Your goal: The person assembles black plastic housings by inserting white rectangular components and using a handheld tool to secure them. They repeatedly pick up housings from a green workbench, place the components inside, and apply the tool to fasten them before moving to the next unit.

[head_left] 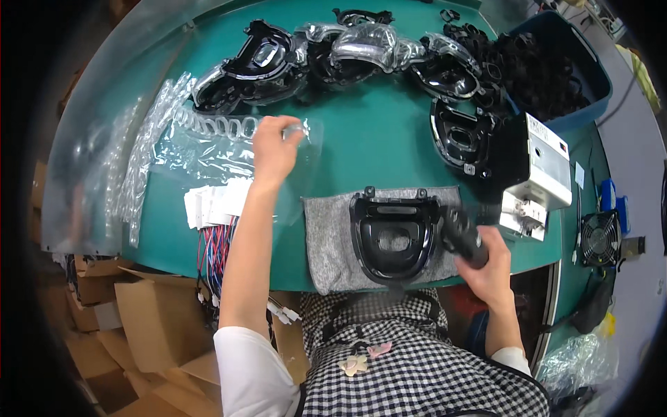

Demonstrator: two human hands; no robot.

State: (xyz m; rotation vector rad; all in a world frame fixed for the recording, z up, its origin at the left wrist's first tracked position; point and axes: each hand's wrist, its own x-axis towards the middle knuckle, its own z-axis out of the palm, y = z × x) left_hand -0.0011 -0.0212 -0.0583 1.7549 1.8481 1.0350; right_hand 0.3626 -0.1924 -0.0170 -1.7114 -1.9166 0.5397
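Observation:
In front of me a glossy black plastic housing (368,243), with an oval opening in its middle, lies on a grey cloth (326,243). My right hand (486,267) is closed round the grip of a black power screwdriver (462,236), just right of the housing; motion blurs its tip. Over a clear plastic bag (201,154), my left hand (276,149) pinches a small clear plastic ring (296,131), partly hidden by the fingers. A row of similar clear rings (217,126) lies on the bag, left of that hand.
Several black housings (264,54) with clear covers line the green table's (347,139) far side. Another housing (460,139) stands near a white-and-black machine (545,163). Black parts fill a blue bin (590,104). White connectors with wires (217,208) lie under my left forearm. Cardboard boxes (153,320) stand below.

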